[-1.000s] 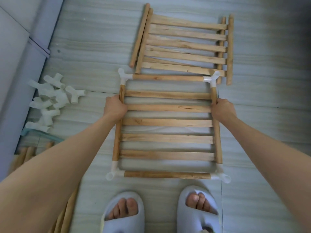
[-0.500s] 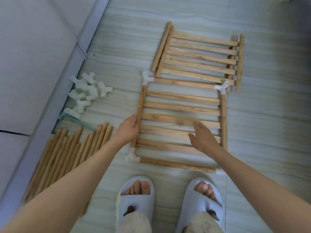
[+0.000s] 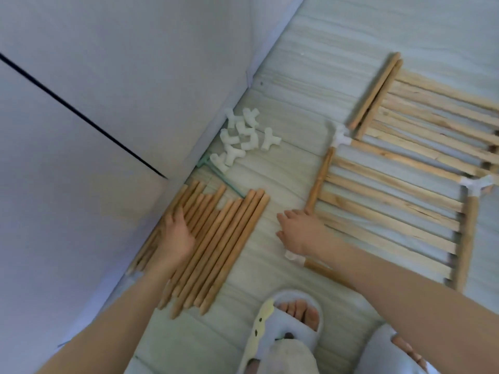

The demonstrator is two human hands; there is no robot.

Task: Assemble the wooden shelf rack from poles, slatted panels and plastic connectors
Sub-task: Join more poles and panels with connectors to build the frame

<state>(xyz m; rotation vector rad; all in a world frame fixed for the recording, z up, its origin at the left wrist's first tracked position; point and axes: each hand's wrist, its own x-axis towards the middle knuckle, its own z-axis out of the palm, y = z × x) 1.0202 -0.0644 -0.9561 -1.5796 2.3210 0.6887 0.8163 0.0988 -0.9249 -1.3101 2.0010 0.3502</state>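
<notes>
A row of several loose wooden poles (image 3: 216, 247) lies on the floor beside the wall. My left hand (image 3: 175, 236) rests flat on the poles near their left side, fingers straight. My right hand (image 3: 299, 233) hovers open over the floor between the poles and the assembled slatted panel (image 3: 391, 209). That panel is framed by poles with white plastic connectors (image 3: 341, 137) at its corners. A second slatted panel (image 3: 437, 109) lies behind it. A heap of loose white connectors (image 3: 240, 139) sits by the wall.
A pale wall (image 3: 108, 103) runs along the left with its skirting edge meeting the grey plank floor. A thin green strip (image 3: 221, 179) lies between the connectors and the poles. My feet in white slippers (image 3: 286, 330) stand at the bottom.
Both hands let go of the framed panel and moved left. My left hand now rests on the loose poles and my right hand has left the slats. The view swung left.
</notes>
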